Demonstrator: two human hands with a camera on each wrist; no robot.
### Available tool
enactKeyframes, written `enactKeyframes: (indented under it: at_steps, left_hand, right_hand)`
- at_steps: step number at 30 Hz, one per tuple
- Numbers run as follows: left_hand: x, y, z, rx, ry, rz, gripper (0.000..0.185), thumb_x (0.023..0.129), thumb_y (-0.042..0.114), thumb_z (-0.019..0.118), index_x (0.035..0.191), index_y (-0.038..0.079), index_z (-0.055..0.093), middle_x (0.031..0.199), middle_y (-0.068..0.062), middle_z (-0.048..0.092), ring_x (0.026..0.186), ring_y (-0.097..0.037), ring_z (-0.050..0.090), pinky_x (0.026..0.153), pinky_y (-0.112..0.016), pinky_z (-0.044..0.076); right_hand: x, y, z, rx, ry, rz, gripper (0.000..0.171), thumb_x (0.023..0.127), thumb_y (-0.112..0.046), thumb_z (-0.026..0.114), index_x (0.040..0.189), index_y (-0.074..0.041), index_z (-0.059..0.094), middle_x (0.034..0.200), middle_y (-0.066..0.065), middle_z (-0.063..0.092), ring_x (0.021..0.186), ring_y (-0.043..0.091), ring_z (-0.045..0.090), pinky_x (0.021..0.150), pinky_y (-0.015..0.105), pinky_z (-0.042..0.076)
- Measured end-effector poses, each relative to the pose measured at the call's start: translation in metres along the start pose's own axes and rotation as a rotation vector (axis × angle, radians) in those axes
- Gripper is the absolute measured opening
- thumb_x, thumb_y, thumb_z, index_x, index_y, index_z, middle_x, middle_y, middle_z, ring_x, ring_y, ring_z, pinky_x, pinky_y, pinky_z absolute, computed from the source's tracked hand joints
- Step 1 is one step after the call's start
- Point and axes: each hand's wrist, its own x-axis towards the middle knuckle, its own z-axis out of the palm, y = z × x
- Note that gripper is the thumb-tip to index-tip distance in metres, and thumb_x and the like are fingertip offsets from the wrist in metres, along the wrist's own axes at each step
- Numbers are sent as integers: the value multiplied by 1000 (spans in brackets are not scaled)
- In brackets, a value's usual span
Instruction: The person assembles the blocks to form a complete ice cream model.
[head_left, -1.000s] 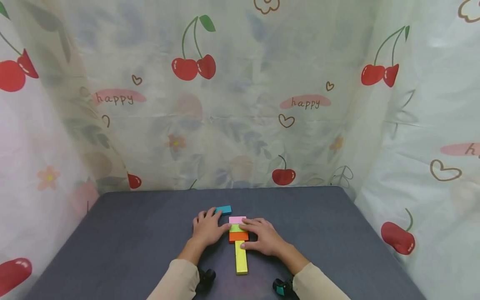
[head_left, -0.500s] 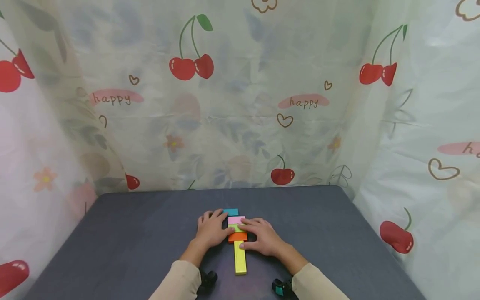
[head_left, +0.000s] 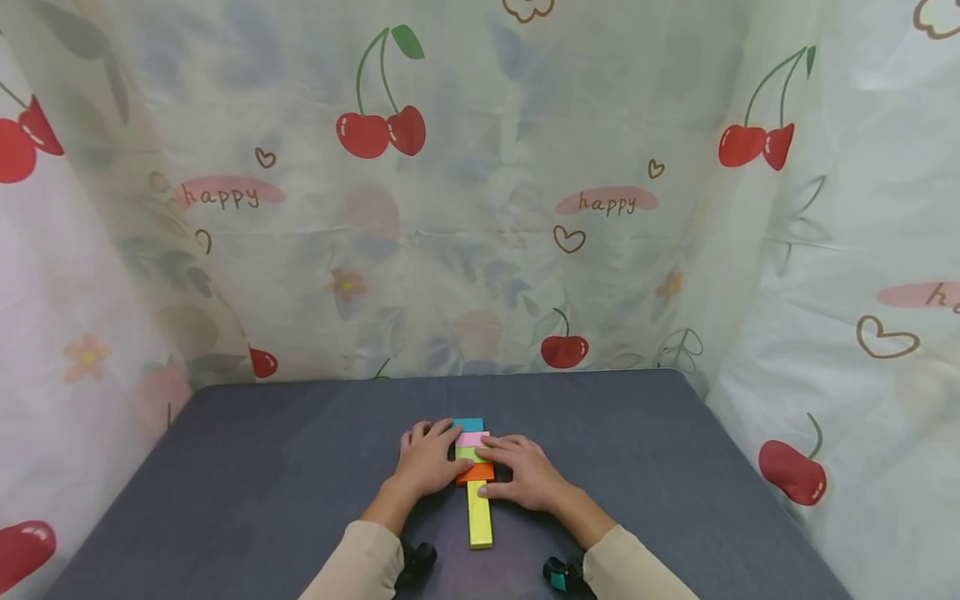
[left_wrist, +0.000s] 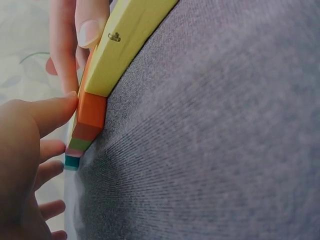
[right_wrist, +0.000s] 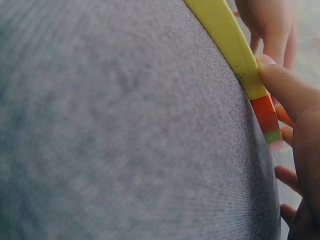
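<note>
1. Head view: both hands sit flat on a dark grey surface [head_left: 262,467], flanking a little line of coloured blocks that runs straight away from the person.
2. Order of the line, near to far: long yellow block [head_left: 480,517], orange block [head_left: 476,474], green block [head_left: 469,455], pink block [head_left: 473,438], teal block [head_left: 468,425]. They look butted end to end, touching.
3. The left hand [head_left: 427,458] lies on the left side of the line, fingers stretched out and relaxed, tips up by the pink and teal blocks. It isn't curled round anything, just resting against them.
4. The right hand [head_left: 525,471] is on the right side, fingers also straight, laid over the green block, with the thumb against the far end of the yellow block.
5. Left wrist view: the thumb tip [left_wrist: 67,102] touches the side of the orange block [left_wrist: 90,112], where it meets the yellow block [left_wrist: 127,40]. Green, pink and teal show as thin slivers beyond.
6. Right wrist view: the thumb [right_wrist: 280,82] presses the yellow block [right_wrist: 227,37] right beside the orange block [right_wrist: 265,114].
7. Around it all hangs a curtain [head_left: 480,208] printed with cherries, hearts and "happy".
</note>
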Motion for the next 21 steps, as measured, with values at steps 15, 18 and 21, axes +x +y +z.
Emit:
enactKeyframes:
  at_steps: [15,18,21]
  left_hand:
    - [-1,-2,-3,-26,-50,42,66,88,50,65,144,17,51,150,-8,41,134,-42,31,107,-63,19]
    - [0,-2,-2,-22,-50,41,66,88,51,65,144,17,51,150,-8,42,134,-42,31,107,-63,19]
    - [1,-2,-2,-15,-49,39,66,88,51,65,144,18,52,149,-7,42,134,-42,31,107,-62,19]
  right_hand:
    - [-1,0,1,-6,0,-4,70,85,-66,59,143,-27,52,151,-6,40,132,25,37,107,59,23]
    - [0,0,1,-4,-3,-9,70,86,-64,59,144,-27,51,152,-6,39,131,25,38,107,59,23]
    - [0,0,0,-3,-6,-13,69,86,-63,60,144,-26,51,152,-5,39,131,25,38,106,59,24]
